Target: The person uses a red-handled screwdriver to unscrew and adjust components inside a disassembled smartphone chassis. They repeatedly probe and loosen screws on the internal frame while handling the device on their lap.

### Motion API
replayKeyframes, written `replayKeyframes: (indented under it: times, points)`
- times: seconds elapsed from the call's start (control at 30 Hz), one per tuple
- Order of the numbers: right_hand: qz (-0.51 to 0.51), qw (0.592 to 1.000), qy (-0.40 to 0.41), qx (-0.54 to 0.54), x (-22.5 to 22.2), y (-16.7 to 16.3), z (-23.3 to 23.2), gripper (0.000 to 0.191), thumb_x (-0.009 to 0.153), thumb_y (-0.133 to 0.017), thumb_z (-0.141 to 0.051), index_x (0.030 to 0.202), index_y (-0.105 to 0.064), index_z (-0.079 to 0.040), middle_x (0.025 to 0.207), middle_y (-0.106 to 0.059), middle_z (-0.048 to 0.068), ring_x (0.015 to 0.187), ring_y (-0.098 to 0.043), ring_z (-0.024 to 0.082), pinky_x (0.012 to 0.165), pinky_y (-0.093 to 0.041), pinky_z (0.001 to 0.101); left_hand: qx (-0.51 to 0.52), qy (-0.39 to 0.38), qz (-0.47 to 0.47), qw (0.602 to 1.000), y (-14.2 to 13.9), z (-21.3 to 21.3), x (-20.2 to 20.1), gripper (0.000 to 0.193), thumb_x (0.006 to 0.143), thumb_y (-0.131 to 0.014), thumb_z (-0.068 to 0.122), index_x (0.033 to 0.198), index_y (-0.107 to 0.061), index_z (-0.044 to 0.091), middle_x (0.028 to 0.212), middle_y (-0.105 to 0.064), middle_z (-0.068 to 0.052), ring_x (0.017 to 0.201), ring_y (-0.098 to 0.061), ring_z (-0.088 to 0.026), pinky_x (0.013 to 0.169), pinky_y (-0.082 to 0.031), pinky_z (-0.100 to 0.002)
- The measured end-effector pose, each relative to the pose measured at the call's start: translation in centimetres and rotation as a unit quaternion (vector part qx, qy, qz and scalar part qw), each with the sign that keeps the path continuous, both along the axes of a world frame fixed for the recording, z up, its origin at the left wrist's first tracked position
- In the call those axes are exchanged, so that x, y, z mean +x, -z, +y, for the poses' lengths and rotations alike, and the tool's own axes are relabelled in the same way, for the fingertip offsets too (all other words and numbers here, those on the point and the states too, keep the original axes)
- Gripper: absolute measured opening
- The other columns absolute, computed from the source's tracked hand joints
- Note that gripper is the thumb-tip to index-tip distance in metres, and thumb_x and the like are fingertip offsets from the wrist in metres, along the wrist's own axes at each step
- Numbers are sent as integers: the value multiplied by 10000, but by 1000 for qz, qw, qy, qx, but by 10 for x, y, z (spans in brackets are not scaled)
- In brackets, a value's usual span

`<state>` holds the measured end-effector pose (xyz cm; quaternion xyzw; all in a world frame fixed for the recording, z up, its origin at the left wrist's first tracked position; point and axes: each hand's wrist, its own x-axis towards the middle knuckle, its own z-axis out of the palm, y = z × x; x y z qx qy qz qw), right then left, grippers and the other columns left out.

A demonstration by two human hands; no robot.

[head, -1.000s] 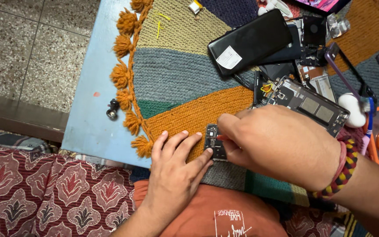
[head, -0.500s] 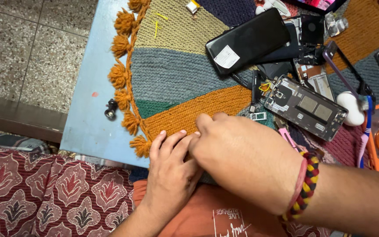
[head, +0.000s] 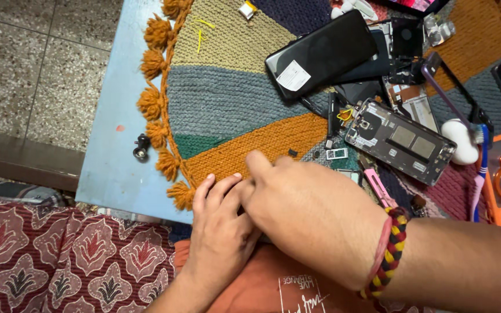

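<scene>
The right hand (head: 314, 214) has slid left over the left hand (head: 221, 232) at the mat's (head: 233, 104) near edge, hiding the small part, so I cannot tell either grip.

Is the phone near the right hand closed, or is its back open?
Open. The phone lies flat on the knitted mat with its cover off; metal shields and circuit parts show inside the frame, just beyond the right hand.

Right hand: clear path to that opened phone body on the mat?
Probably yes. The right hand lies on the woven mat beside the opened phone body; only tiny loose parts lie between.
</scene>
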<state>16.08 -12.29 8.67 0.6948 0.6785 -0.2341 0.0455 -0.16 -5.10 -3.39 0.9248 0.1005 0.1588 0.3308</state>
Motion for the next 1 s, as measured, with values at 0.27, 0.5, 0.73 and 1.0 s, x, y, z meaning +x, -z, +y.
replayKeyframes:
  times: [0.27, 0.5, 0.73, 1.0]
  points:
    - [105, 988, 73, 84, 0, -4, 2, 202, 873, -623, -215, 960, -535, -55, 920, -564, 178, 696, -654, 325, 592, -544, 433, -153, -35, -94, 983, -9, 7, 7, 272, 847, -743, 91, 1090, -662, 0, 1060, -664, -147, 1046, -641, -382, 961, -495, -491]
    - [219, 954, 113, 171, 15, 0, -19, 385, 922, -693, -225, 1223, -554, -30, 1133, -582, 179, 915, -691, 321, 755, -589, 380, -187, -27, -148, 971, -19, 13, 14, 248, 891, -727, -19, 1130, -672, 9, 1063, -729, -142, 992, -733, -324, 893, -574, -390]
    - [84, 948, 189, 240, 37, 45, -91, 867, 736, -842, -369, 1422, -464, 2, 1410, -523, 227, 1265, -561, 413, 1040, -484, 467, -187, 4, -148, 971, -25, 22, 16, 357, 933, -752, -20, 1277, -658, 3, 1169, -740, -143, 1041, -748, -294, 927, -579, -347]
    - [36, 938, 227, 260, 30, 84, -121, 832, 714, -854, -356, 1369, -507, 22, 1418, -520, 244, 1335, -508, 446, 1133, -413, 516, -237, 35, -104, 965, -29, 19, 25, 300, 937, -683, -51, 1233, -651, -21, 1240, -731, -176, 1154, -758, -309, 989, -601, -351]
